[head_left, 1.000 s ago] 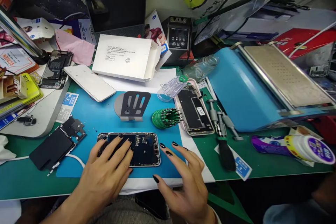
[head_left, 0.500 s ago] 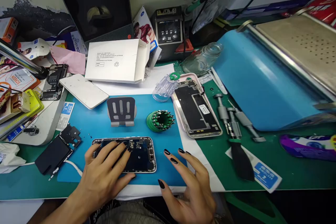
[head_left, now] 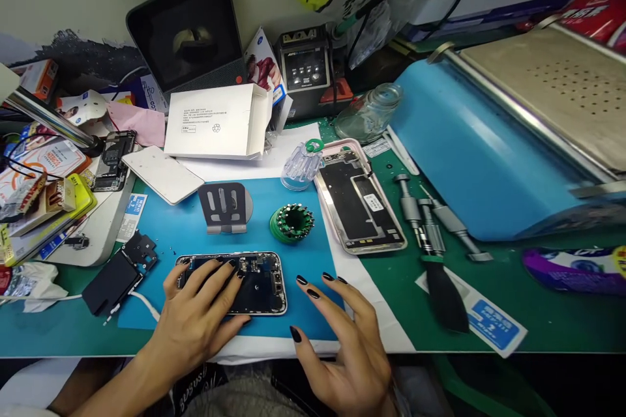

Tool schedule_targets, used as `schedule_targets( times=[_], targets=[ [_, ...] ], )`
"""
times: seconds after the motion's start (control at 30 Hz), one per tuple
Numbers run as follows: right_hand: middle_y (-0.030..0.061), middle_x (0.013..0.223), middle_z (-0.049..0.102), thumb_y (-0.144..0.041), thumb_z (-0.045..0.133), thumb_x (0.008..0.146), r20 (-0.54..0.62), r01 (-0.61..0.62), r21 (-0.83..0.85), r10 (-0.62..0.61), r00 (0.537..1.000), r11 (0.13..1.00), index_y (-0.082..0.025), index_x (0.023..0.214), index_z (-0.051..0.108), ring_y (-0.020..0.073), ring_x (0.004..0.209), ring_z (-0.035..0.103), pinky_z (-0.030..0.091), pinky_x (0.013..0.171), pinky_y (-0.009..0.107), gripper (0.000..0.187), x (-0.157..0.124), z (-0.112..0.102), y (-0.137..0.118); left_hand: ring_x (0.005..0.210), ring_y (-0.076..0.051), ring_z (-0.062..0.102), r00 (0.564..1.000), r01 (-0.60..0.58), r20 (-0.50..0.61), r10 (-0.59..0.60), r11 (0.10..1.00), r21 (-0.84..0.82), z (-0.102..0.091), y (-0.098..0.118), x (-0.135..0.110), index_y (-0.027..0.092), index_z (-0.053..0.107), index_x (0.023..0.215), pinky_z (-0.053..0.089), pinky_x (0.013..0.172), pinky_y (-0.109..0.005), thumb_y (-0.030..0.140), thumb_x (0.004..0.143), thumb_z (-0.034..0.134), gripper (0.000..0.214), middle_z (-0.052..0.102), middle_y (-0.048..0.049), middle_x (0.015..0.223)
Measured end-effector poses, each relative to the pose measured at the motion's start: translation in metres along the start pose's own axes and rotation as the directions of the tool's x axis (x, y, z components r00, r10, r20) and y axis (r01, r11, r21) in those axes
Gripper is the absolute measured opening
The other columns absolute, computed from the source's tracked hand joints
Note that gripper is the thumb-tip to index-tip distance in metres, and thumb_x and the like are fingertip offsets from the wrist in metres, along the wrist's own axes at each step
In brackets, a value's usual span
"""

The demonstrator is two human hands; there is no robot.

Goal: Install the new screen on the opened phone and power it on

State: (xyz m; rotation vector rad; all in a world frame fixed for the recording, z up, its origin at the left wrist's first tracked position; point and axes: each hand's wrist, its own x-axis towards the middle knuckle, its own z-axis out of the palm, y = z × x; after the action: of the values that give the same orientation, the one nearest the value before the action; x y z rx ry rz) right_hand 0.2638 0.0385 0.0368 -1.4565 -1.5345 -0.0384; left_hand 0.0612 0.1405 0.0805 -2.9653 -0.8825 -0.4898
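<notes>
An opened smartphone (head_left: 259, 293) with its inner parts bare lies flat on the blue mat (head_left: 161, 208). My left hand (head_left: 198, 306) holds it down, fingers across its left part and thumb along the near edge. That part is hidden under the fingers. Just right of the phone, my right hand (head_left: 342, 339) hovers with fingers apart and nothing in it. Beyond the phone stand a grey metal stand (head_left: 223, 208) and a green ring holder of screwdriver bits (head_left: 292, 223). A black phone part assembly (head_left: 115, 277) lies to the left.
A phone in a pink frame (head_left: 362, 202) lies right of the mat. Several screwdrivers (head_left: 433, 228) and a black-bulbed blower (head_left: 445, 293) are further right, beside a large blue machine (head_left: 469, 163). A white box (head_left: 210, 124) and a glass jar (head_left: 369, 114) stand behind.
The camera view has shifted slightly. My left hand stays on the phone, and my right hand stays open beside it in nearly the same pose.
</notes>
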Motion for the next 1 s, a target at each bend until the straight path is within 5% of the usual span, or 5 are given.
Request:
schedule_targets(
  times=[0.3, 0.67, 1.0],
  targets=[
    [0.0181, 0.114, 0.064, -0.012, 0.065, 0.083, 0.002, 0.039, -0.032, -0.039, 0.999, 0.999, -0.005, 0.124, 0.057, 0.0344, 0.116, 0.055, 0.049, 0.095, 0.053, 0.042, 0.000, 0.005, -0.002, 0.126, -0.028, 0.050, 0.999, -0.001, 0.047, 0.000, 1.000, 0.016, 0.005, 0.007, 0.003, 0.018, 0.059, 0.129, 0.029, 0.102, -0.043, 0.048, 0.099, 0.045, 0.044, 0.058, -0.0079, 0.140],
    [0.0180, 0.113, 0.064, -0.016, 0.065, 0.085, -0.003, 0.040, -0.061, -0.041, 0.999, 0.997, -0.007, 0.123, 0.058, 0.0343, 0.115, 0.057, 0.050, 0.095, 0.052, 0.039, -0.003, 0.007, -0.003, 0.119, -0.025, 0.054, 0.999, -0.034, 0.003, 0.034, 0.999, -0.005, 0.010, 0.011, 0.001, 0.011, 0.059, 0.128, 0.034, 0.099, -0.041, 0.035, 0.099, 0.048, 0.039, 0.061, -0.0081, 0.135],
    [0.0198, 0.116, 0.064, -0.026, 0.065, 0.088, -0.027, 0.066, -0.134, -0.070, 0.997, 0.989, -0.009, 0.122, 0.061, 0.0343, 0.108, 0.063, 0.053, 0.090, 0.049, 0.038, -0.016, 0.014, 0.003, 0.118, -0.023, 0.057, 0.994, 0.031, -0.107, -0.038, 0.998, -0.063, 0.017, 0.014, -0.012, 0.014, 0.057, 0.126, 0.039, 0.101, -0.041, 0.044, 0.091, 0.056, 0.046, 0.056, -0.0087, 0.140]
  ],
)
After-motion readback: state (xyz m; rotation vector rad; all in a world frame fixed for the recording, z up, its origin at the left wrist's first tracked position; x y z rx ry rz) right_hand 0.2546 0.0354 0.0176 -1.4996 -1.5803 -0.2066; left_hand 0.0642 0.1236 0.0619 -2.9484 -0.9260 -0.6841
